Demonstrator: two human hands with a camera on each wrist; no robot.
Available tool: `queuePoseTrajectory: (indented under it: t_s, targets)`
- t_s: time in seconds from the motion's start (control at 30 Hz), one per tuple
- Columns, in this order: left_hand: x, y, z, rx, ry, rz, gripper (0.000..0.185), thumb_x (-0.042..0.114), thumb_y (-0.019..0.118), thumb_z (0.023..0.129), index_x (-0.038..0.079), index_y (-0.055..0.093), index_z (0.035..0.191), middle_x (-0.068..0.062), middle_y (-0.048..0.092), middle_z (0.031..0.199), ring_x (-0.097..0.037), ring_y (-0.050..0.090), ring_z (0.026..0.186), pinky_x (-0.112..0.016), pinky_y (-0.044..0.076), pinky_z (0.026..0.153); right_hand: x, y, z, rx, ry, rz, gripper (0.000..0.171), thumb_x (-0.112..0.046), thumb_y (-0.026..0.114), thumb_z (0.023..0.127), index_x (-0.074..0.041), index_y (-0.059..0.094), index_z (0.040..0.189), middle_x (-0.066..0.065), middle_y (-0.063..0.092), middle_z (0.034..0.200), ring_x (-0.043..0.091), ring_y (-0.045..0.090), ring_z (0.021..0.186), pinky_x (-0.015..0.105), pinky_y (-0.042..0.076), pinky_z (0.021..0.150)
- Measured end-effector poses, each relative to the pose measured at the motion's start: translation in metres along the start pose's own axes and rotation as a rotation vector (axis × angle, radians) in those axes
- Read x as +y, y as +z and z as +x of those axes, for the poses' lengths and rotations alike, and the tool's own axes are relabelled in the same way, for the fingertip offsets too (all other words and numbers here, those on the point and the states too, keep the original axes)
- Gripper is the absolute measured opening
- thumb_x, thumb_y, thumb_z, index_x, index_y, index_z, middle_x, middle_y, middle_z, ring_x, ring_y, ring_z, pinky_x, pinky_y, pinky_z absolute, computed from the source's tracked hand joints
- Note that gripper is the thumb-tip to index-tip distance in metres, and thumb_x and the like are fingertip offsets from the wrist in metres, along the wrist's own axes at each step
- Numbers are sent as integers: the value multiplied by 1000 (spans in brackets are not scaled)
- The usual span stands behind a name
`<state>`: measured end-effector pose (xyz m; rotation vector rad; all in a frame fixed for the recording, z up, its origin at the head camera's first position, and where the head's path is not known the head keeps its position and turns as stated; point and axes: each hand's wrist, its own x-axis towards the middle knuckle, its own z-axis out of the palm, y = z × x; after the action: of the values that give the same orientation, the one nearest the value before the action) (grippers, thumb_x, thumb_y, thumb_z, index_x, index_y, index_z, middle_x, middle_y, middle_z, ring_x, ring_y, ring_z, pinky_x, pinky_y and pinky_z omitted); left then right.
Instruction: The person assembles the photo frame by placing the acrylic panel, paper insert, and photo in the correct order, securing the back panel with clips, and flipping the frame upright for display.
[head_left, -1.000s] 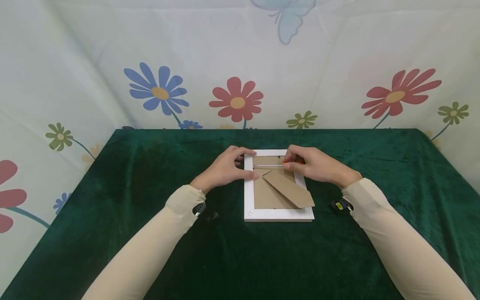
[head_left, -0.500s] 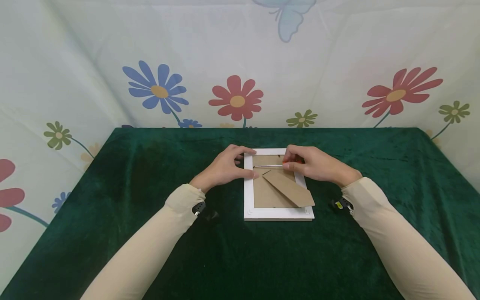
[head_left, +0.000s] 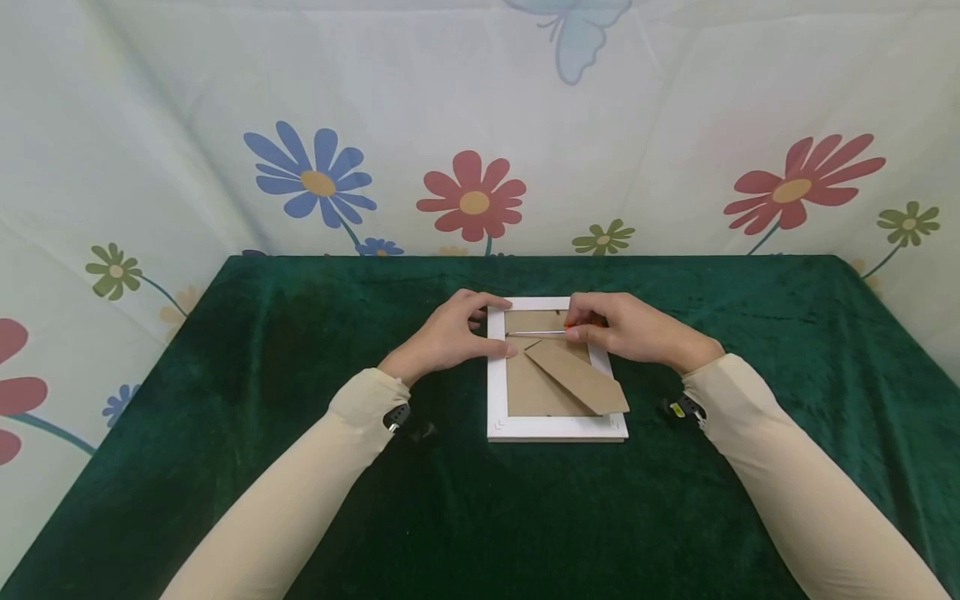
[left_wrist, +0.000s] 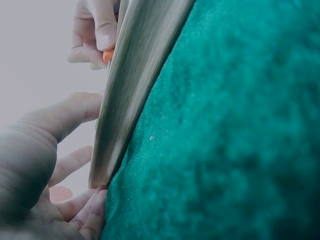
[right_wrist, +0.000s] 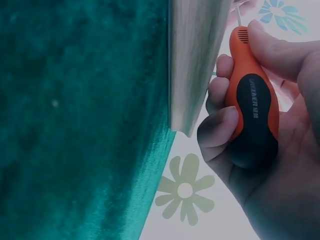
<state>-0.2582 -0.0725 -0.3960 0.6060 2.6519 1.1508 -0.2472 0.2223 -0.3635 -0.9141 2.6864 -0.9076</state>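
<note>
A white picture frame [head_left: 497,392] lies face down on the green cloth, its brown backing board [head_left: 528,387] upward. The board's brown easel leg [head_left: 581,379] slants toward the lower right. My left hand [head_left: 448,333] holds the frame's left side, thumb and index finger over its border and other fingers against its edge. In my right hand [head_left: 630,329] is a screwdriver, its orange and black handle [right_wrist: 255,100] wrapped by the fingers. The screwdriver's thin metal shaft [head_left: 536,333] lies nearly flat across the board, its tip at the inner left border near a small dark tab.
Dark green velvet cloth [head_left: 337,500] covers the table around the frame. Behind it hangs a pale curtain [head_left: 397,100] printed with flowers and a butterfly. Another small dark tab [head_left: 557,312] shows at the board's top edge.
The screwdriver's shaft has tilted very slightly, its tip a touch lower at the left border. Both hands and the frame stay practically in place.
</note>
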Motion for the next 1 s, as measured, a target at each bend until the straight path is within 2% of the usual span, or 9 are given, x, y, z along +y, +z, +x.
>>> queuePoseTrajectory:
  t_s: [0.3, 0.67, 1.0]
  targets:
    - [1, 0, 0, 2, -4, 4, 72, 43, 87, 88, 24, 58, 151, -7, 49, 145, -29, 52, 130, -51, 54, 102, -5, -3, 2, -27, -30, -41, 4, -11, 72, 103, -9, 69, 103, 0, 63, 93, 22, 60, 89, 39, 53, 79]
    - [0, 0, 0, -1, -8, -1, 72, 43, 87, 88, 24, 58, 151, -8, 49, 146, -30, 52, 132, -51, 54, 102, -10, -3, 4, -51, -5, -49, 10, -8, 71, 103, -15, 68, 97, 0, 63, 91, 20, 60, 87, 37, 51, 76]
    - [1, 0, 0, 1, -2, 1, 72, 43, 87, 87, 24, 59, 151, -8, 48, 147, -30, 52, 132, -51, 54, 102, -15, -4, 4, -77, 29, -62, 11, -8, 72, 102, -15, 67, 96, 0, 63, 90, 22, 60, 88, 37, 50, 76]
